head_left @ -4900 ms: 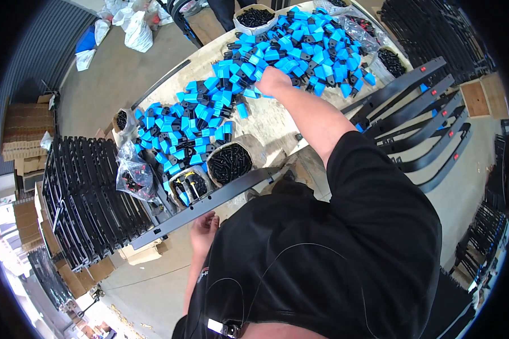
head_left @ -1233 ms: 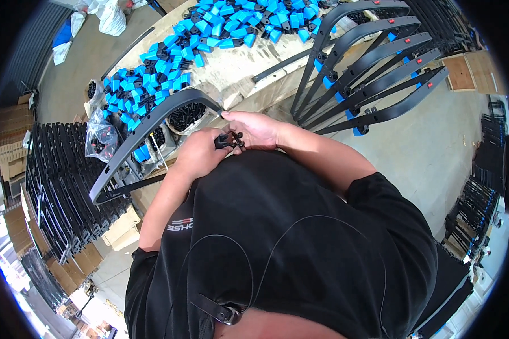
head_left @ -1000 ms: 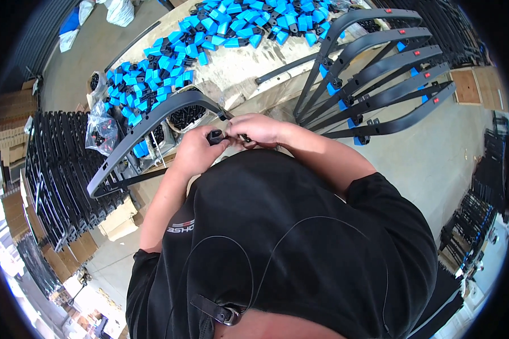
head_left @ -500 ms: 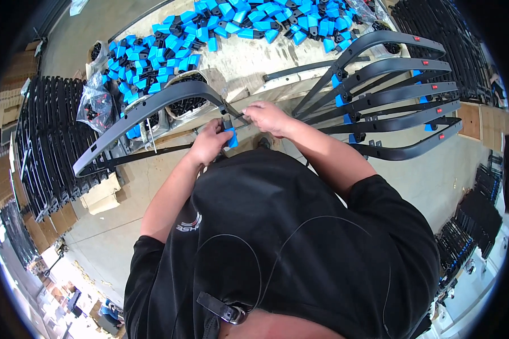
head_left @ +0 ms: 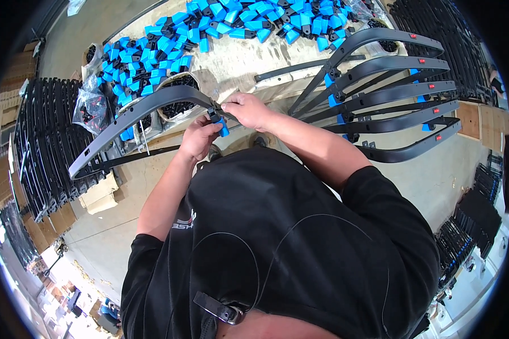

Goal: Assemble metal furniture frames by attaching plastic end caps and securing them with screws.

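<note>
A long black curved frame (head_left: 133, 113) arches in front of me, its near end between my hands. My left hand (head_left: 198, 138) is closed on a blue-and-black plastic cap (head_left: 224, 129), holding it against that end, just below the bend. From the other side my right hand (head_left: 247, 111) pinches at the frame's end, thumb and forefinger together. Whatever sits between those fingertips is too small to make out. Behind the frame stands an open bag of small black parts (head_left: 178, 107), partly hidden by the arch.
Across the worktable (head_left: 232, 62) lies a heap of blue-and-black caps (head_left: 249, 20). Several curved frames with blue caps (head_left: 398, 101) hang fanned out on the right. Black frames (head_left: 48, 141) are stacked at the left. A clear plastic bag (head_left: 90, 107) rests by the table's left end.
Both hands have shifted a little left along with the frame's end and the cap. My right hand has come in closer over the frame's end.
</note>
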`<state>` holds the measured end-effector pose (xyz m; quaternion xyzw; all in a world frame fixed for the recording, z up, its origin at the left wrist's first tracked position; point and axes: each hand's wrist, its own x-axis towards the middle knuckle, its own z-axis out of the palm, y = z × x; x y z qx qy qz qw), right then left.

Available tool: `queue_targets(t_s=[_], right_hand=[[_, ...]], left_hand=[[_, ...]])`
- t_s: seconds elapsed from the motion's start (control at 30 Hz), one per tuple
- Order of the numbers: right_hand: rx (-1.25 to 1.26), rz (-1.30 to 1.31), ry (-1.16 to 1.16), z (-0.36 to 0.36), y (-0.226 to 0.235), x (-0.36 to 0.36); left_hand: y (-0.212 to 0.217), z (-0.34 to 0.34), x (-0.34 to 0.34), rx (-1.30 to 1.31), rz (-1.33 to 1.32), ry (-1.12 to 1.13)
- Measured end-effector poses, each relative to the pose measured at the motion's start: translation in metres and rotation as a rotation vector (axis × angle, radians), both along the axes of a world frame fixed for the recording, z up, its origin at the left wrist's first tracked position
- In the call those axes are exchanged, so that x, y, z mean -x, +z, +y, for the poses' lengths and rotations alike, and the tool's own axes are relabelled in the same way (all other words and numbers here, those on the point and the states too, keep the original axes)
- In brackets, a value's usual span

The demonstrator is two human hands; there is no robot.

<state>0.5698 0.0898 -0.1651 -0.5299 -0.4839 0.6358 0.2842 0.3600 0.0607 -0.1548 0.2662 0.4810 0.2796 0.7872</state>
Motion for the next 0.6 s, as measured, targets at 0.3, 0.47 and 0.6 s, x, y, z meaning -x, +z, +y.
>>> queue_targets(t_s=[0.3,0.47,0.6], right_hand=[[-0.223,-0.178,0.026,-0.006,0.008,0.011],[-0.287,-0.269,0.066,-0.001,0.005,0.008],[-0.200,-0.171,0.057,0.003,0.016,0.009]], left_hand=[[0.000,0.000,-0.004,0.038,-0.049,0.086],[0.004,0.001,-0.005,0.027,-0.035,0.066],[0.004,-0.001,-0.003,0.019,-0.058,0.073]])
